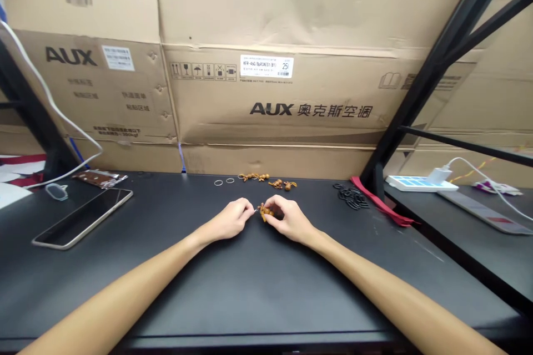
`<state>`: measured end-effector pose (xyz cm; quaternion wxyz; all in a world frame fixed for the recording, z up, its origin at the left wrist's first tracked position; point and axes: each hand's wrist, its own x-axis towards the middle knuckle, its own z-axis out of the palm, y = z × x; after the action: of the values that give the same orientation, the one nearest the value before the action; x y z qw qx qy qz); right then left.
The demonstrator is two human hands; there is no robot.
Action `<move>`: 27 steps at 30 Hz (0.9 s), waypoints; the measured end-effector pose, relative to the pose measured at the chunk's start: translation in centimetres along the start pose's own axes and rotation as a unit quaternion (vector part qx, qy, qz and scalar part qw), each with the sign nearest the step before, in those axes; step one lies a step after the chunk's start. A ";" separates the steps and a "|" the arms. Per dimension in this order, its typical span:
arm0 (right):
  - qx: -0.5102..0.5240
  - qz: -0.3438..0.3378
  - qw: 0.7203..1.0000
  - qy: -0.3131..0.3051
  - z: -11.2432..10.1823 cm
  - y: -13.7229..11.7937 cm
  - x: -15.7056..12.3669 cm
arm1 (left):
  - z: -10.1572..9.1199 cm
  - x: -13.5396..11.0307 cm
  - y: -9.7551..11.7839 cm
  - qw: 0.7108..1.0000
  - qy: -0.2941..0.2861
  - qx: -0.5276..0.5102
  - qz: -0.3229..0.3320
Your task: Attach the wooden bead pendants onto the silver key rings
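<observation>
Over the middle of the black table, my right hand (289, 219) is closed in a pinch on a small brown wooden charm (266, 212) with rounded, bead-like parts. My left hand (233, 218) is also closed, its thumb and forefinger pinching a small metal ring (255, 210) at the charm's left side. Only a shiny sliver of that ring shows, and I cannot tell whether it passes through the charm. Beyond my hands lie more brown charms (283, 184), and a second bunch of charms (255, 177) sits to their left. Two loose metal rings (224, 182) lie beside that bunch.
A phone (83, 219) lies at left, near a brown packet (100, 178) and a clear oval piece (56, 192). Right of the charms are a pile of black loops (352, 197) and a red strap (381, 204). A power strip (420, 183) stands beyond the black frame (437, 61). Cardboard boxes (316, 22) wall the back.
</observation>
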<state>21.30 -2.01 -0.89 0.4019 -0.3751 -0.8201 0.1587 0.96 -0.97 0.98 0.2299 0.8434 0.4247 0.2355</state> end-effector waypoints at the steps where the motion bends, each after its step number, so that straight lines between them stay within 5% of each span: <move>1: 0.006 -0.002 1.000 0.003 0.0 -0.1 0.0 | 0.0 0.0 0.0 1.000 -0.002 -0.002 -0.001; 27: -0.052 -0.081 0.995 -0.009 0.3 -0.5 -0.3 | -0.8 -0.2 0.3 0.997 -0.067 -0.039 -0.010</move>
<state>20.95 -2.54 -0.96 0.3860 -0.3262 -0.8586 0.0864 0.53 -1.08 1.75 0.2929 0.8434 0.4071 0.1929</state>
